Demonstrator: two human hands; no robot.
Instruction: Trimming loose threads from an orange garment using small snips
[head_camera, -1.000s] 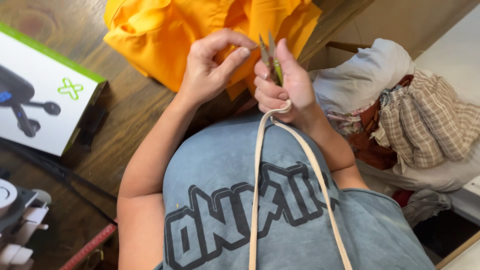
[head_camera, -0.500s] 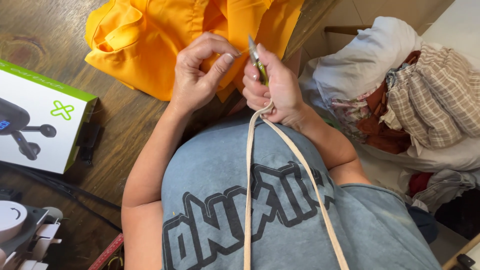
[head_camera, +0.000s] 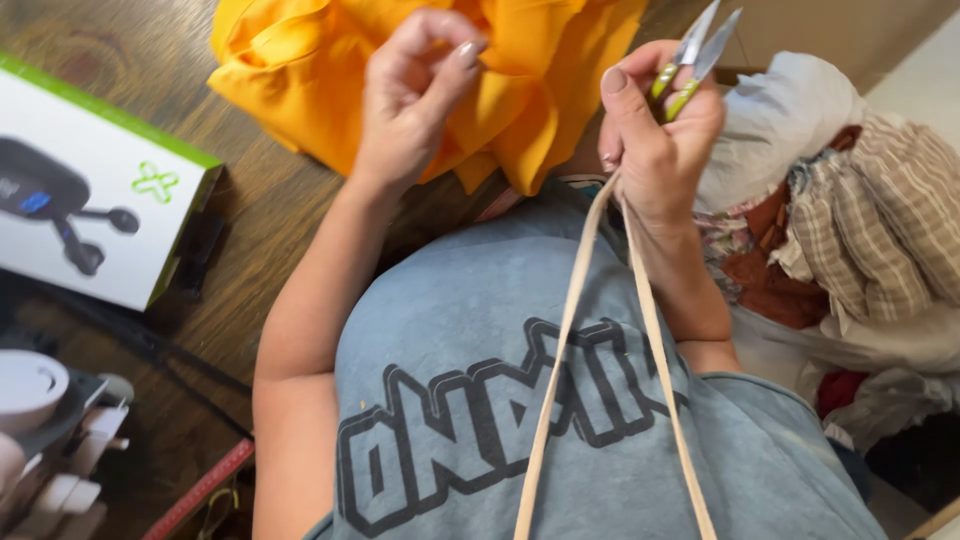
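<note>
Snips (head_camera: 697, 55), one pair, in right-hand fingers (head_camera: 655, 140); left fingers (head_camera: 415, 85) pinched, contents unclear

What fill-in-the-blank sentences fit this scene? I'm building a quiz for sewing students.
1. The right hand holds small thread ____.
2. The fabric on the wooden table is ____ in colour.
3. A beige strap hangs from the ____ hand.

Missing: snips; orange; right
</note>
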